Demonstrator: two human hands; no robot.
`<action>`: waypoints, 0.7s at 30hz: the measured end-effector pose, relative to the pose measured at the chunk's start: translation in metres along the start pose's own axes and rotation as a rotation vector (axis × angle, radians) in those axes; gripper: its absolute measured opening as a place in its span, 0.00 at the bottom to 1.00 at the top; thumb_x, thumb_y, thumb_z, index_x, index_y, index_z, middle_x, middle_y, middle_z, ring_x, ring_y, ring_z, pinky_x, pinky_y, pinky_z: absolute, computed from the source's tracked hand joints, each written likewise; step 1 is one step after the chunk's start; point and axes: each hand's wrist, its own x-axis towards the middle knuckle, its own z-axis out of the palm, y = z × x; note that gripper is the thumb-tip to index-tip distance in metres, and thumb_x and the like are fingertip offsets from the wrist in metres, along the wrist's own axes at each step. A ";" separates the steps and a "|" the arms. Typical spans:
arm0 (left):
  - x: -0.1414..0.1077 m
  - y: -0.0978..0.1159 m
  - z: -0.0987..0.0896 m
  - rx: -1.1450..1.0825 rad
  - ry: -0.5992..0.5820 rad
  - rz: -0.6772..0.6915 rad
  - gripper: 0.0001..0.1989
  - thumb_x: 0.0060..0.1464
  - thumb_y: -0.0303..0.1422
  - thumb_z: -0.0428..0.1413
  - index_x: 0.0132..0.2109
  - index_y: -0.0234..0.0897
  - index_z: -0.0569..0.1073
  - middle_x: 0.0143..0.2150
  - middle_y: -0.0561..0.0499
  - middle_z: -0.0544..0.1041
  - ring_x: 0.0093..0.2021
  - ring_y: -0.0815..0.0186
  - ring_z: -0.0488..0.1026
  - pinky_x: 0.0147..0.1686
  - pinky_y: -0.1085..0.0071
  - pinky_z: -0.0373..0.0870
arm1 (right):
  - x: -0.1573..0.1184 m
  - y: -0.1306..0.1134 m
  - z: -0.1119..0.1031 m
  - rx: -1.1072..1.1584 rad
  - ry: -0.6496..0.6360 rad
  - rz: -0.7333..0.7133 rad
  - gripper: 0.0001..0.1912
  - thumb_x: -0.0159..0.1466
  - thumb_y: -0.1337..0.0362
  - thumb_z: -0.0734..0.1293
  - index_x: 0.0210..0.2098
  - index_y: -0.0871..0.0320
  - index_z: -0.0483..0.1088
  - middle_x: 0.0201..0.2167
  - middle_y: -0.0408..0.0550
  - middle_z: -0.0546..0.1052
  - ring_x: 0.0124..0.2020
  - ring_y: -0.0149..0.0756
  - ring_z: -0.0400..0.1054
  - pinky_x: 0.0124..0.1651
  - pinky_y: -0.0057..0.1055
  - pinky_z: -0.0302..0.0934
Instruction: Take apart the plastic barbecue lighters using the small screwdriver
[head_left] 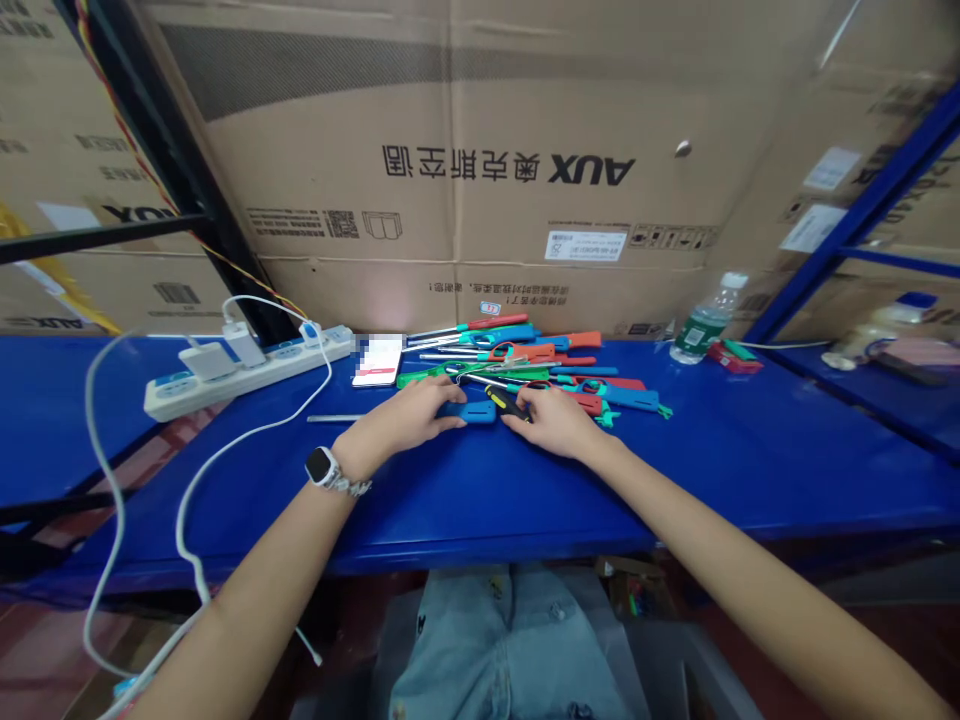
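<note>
My left hand (416, 412) is closed on a blue long-necked lighter (478, 412), which lies on the blue tabletop (450, 500) with its metal stem (335, 418) pointing left. Between the fingers of my right hand (559, 420) is a black-and-yellow handled tool, like a screwdriver (506, 402). Its tip is near my left fingers and too small to make out. Just behind both hands lies a loose heap of long-necked lighters in red, orange, green and blue, among them an orange lighter (583, 340) and another blue lighter (634, 398).
Left of the heap are a phone (379, 362) and a white power strip (251, 370) with plugged-in chargers and trailing white cables (187, 490). A plastic bottle (705, 325) and a small red item (733, 358) stand at right. Large cardboard (480, 90) forms the back wall.
</note>
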 end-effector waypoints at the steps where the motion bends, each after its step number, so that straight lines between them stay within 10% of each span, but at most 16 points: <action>1: -0.002 0.004 0.000 0.007 0.022 0.011 0.14 0.65 0.37 0.56 0.54 0.36 0.73 0.52 0.43 0.74 0.47 0.56 0.75 0.49 0.59 0.70 | -0.001 -0.001 0.000 -0.033 -0.001 -0.004 0.12 0.62 0.55 0.71 0.29 0.55 0.68 0.21 0.45 0.71 0.24 0.37 0.64 0.26 0.34 0.46; 10: 0.007 0.032 -0.018 0.249 0.172 0.187 0.15 0.70 0.36 0.50 0.59 0.36 0.69 0.53 0.41 0.73 0.49 0.53 0.74 0.49 0.55 0.69 | 0.008 -0.005 -0.039 0.429 -0.102 -0.144 0.22 0.60 0.64 0.71 0.53 0.55 0.69 0.41 0.48 0.78 0.32 0.34 0.69 0.35 0.34 0.63; 21: 0.089 -0.001 -0.035 0.220 0.254 0.165 0.21 0.65 0.29 0.53 0.64 0.38 0.66 0.59 0.40 0.72 0.55 0.53 0.74 0.51 0.58 0.70 | 0.075 0.041 -0.056 0.803 0.023 0.032 0.13 0.66 0.55 0.70 0.44 0.56 0.71 0.27 0.45 0.77 0.21 0.30 0.65 0.22 0.27 0.59</action>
